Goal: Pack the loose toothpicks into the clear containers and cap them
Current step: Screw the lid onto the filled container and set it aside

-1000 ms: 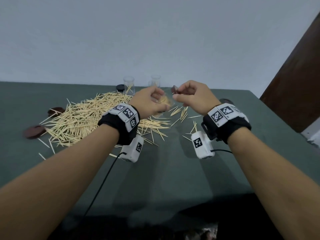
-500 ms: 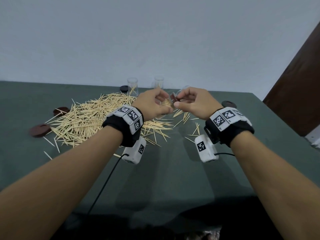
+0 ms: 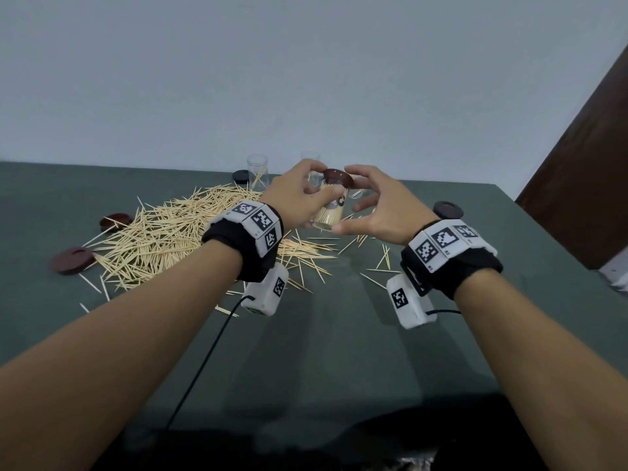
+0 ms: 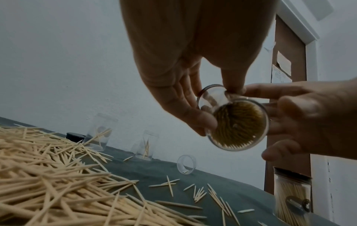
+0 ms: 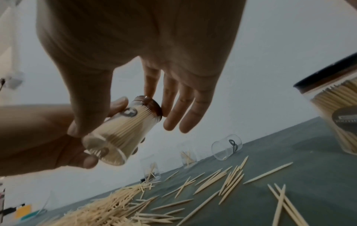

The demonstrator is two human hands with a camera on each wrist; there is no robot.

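A clear container (image 3: 330, 209) packed with toothpicks is gripped by my left hand (image 3: 295, 198) above the table, tilted slightly. A brown cap (image 3: 337, 178) sits on its mouth. My right hand (image 3: 377, 212) is beside it with fingers spread and straight. In the right wrist view its index finger touches the cap (image 5: 154, 107) and its thumb lies along the container (image 5: 119, 134). The left wrist view shows the container's base (image 4: 239, 125) between my left thumb and fingers. A big pile of loose toothpicks (image 3: 163, 232) lies to the left on the green table.
Two upright clear containers (image 3: 257, 171) with a few picks stand at the back, one more lies on its side (image 5: 227, 146). Brown caps (image 3: 72, 260) (image 3: 115, 222) lie left, a dark cap (image 3: 240, 176) behind the pile. A full capped container (image 5: 340, 114) stands right.
The cap that my right hand pinched beside the container now sits on its mouth. My right fingers have spread off it. Both hands and the container have risen.
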